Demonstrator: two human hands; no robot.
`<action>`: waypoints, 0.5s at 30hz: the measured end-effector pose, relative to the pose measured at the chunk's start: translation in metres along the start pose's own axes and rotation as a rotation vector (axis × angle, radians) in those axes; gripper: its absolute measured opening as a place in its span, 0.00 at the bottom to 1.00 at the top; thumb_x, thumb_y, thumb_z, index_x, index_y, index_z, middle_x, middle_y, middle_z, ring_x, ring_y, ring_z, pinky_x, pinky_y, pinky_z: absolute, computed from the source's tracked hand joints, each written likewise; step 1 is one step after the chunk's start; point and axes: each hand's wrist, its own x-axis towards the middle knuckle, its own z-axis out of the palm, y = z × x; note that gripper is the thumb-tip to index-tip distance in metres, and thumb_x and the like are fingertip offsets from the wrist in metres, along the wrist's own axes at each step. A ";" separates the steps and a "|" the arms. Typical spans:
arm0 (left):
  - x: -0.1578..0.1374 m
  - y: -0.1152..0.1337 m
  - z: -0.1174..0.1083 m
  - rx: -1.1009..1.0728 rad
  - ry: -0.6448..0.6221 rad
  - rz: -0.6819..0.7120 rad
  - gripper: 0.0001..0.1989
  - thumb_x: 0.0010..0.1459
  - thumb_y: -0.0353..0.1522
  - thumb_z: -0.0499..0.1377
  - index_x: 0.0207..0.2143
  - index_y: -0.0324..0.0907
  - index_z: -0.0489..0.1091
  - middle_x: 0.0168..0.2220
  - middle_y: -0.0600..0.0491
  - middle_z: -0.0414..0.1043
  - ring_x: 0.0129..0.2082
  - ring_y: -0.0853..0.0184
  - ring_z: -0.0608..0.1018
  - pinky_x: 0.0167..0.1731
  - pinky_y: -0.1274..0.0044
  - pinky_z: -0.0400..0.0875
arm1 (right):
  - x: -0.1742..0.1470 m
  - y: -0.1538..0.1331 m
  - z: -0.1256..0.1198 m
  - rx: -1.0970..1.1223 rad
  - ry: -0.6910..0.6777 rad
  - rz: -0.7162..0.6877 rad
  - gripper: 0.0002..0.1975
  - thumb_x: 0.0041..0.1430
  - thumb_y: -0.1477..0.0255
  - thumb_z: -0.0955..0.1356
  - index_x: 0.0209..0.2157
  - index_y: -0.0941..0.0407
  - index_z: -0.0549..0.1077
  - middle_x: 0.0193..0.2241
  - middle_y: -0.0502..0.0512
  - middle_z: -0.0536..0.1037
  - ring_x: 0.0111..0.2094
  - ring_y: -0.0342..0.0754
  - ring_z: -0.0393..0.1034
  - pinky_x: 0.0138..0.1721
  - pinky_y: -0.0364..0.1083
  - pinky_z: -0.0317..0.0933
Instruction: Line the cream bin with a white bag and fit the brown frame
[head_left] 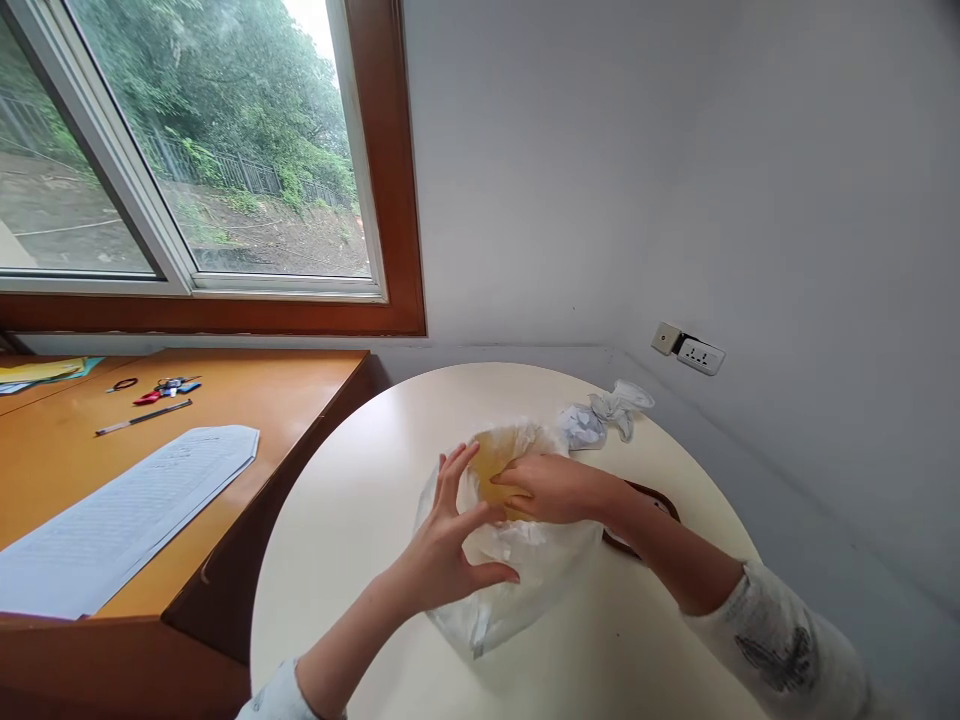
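A thin translucent plastic bag (525, 585) lies on the round table with its mouth spread apart. Something yellow (491, 455) shows inside the opening; its kind is unclear. My left hand (442, 550) is at the bag's left side, fingers and thumb spread wide, the fingertips by the rim. From the right, my right hand (551, 487) reaches over the mouth, its fingers pointing left at the yellow thing with a gap between finger and thumb. The fingertips seem to touch it, though I cannot tell for certain. Behind my right hand sits a knotted clear bag (589, 427).
A brown-rimmed object (660, 497) lies partly under my right forearm on the cream round table (337, 480). At left, a wooden desk (300, 400) holds papers (142, 510), a pen (142, 418) and keys (169, 388). A wall socket (701, 354) is at right.
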 end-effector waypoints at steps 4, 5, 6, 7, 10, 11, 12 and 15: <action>0.001 0.000 0.003 0.034 -0.067 -0.049 0.19 0.46 0.42 0.63 0.37 0.40 0.66 0.65 0.40 0.26 0.63 0.44 0.40 0.55 0.48 0.44 | -0.007 -0.003 0.011 0.025 0.084 -0.092 0.13 0.59 0.66 0.59 0.41 0.54 0.70 0.37 0.54 0.75 0.36 0.48 0.68 0.30 0.43 0.54; 0.000 0.000 0.004 0.047 -0.066 -0.047 0.16 0.47 0.40 0.63 0.34 0.40 0.65 0.65 0.40 0.27 0.63 0.45 0.41 0.55 0.48 0.44 | -0.008 -0.003 0.012 0.032 0.079 -0.097 0.13 0.58 0.66 0.59 0.41 0.52 0.70 0.38 0.53 0.75 0.37 0.48 0.68 0.30 0.43 0.55; 0.000 0.001 0.004 0.058 -0.062 -0.041 0.14 0.47 0.39 0.63 0.31 0.39 0.65 0.65 0.39 0.27 0.63 0.46 0.42 0.56 0.49 0.45 | -0.008 -0.003 0.013 0.036 0.063 -0.098 0.13 0.58 0.66 0.59 0.42 0.51 0.70 0.39 0.52 0.74 0.37 0.49 0.68 0.30 0.43 0.55; 0.000 0.002 0.004 0.067 -0.058 -0.030 0.13 0.48 0.38 0.63 0.30 0.39 0.64 0.65 0.39 0.28 0.63 0.46 0.43 0.56 0.49 0.45 | -0.007 -0.004 0.015 0.033 0.030 -0.097 0.14 0.58 0.65 0.59 0.43 0.50 0.69 0.41 0.52 0.74 0.38 0.49 0.68 0.31 0.44 0.56; -0.001 0.007 0.005 0.085 -0.052 0.009 0.13 0.48 0.37 0.63 0.28 0.39 0.63 0.65 0.42 0.29 0.63 0.47 0.43 0.57 0.50 0.44 | 0.003 -0.003 0.022 0.008 -0.146 -0.069 0.16 0.57 0.64 0.61 0.45 0.50 0.69 0.43 0.53 0.73 0.40 0.51 0.67 0.36 0.46 0.59; -0.001 0.008 0.005 0.090 -0.054 0.015 0.13 0.47 0.37 0.63 0.28 0.40 0.62 0.65 0.43 0.29 0.63 0.47 0.43 0.57 0.51 0.43 | 0.009 -0.002 0.026 0.002 -0.208 -0.056 0.16 0.56 0.64 0.62 0.45 0.52 0.70 0.41 0.54 0.74 0.40 0.51 0.67 0.37 0.47 0.60; -0.001 0.009 0.005 0.093 -0.058 0.015 0.13 0.47 0.38 0.63 0.28 0.40 0.63 0.65 0.44 0.29 0.63 0.47 0.43 0.57 0.51 0.43 | 0.015 -0.001 0.031 -0.001 -0.255 -0.042 0.15 0.55 0.65 0.63 0.44 0.53 0.71 0.39 0.54 0.74 0.39 0.51 0.68 0.37 0.47 0.60; -0.003 0.011 0.003 0.093 -0.090 -0.006 0.16 0.46 0.41 0.63 0.31 0.40 0.63 0.65 0.44 0.29 0.63 0.46 0.42 0.57 0.50 0.41 | 0.032 0.001 0.042 0.016 -0.287 -0.001 0.12 0.49 0.67 0.68 0.38 0.54 0.74 0.34 0.52 0.76 0.36 0.49 0.69 0.36 0.45 0.61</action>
